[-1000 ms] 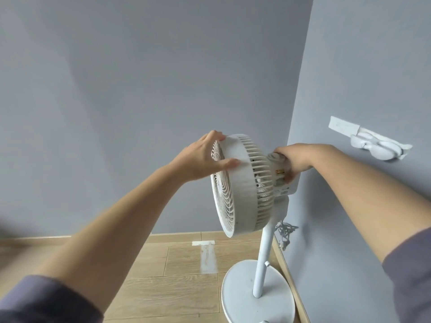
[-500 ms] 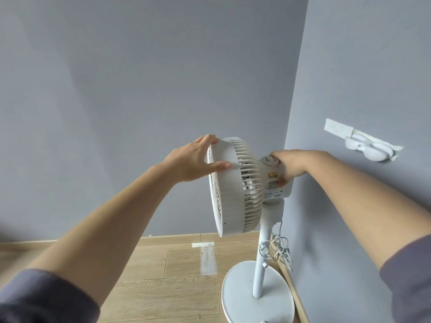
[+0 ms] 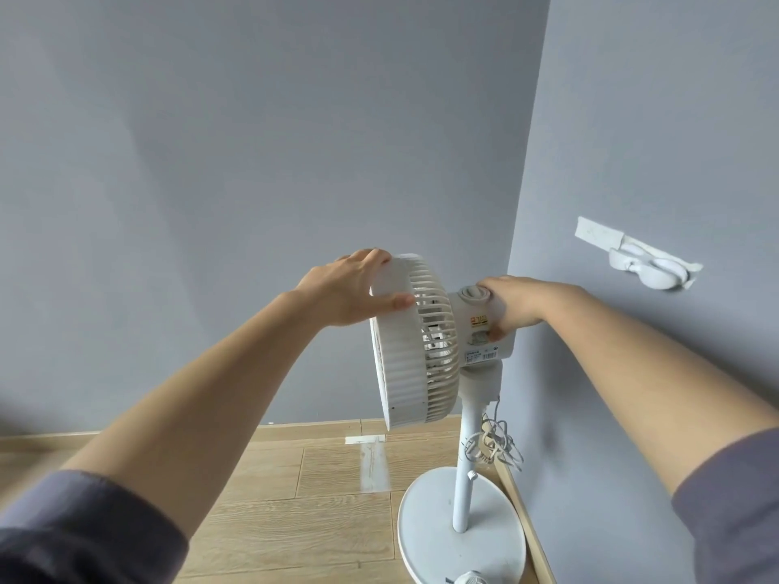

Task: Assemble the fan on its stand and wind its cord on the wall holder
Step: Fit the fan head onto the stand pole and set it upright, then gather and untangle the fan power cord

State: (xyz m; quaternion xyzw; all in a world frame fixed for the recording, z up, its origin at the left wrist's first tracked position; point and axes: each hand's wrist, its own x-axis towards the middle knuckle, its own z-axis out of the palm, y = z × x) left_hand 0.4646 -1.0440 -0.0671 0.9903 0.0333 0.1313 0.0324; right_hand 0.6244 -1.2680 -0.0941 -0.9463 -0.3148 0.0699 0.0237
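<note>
The white fan head (image 3: 415, 343) sits atop the white stand pole (image 3: 468, 465), which rises from a round white base (image 3: 430, 524) on the floor. My left hand (image 3: 350, 288) grips the front rim of the fan's grille, thumb on its side. My right hand (image 3: 512, 301) grips the motor housing at the back, next to the top knob. A tangled white cord (image 3: 493, 444) hangs from the neck beside the pole. The white wall holder (image 3: 649, 269) is fixed on the right wall, with no cord on it.
The fan stands in a corner between two grey walls. A wooden skirting board (image 3: 522, 512) runs along the right wall, close to the base. A strip of white tape (image 3: 373, 461) lies on the wooden floor. A small white part (image 3: 468, 578) shows at the frame's bottom.
The fan head has come down and turned more upright on the pole. The cord bundle now hangs lower beside the pole. Both hands keep their hold.
</note>
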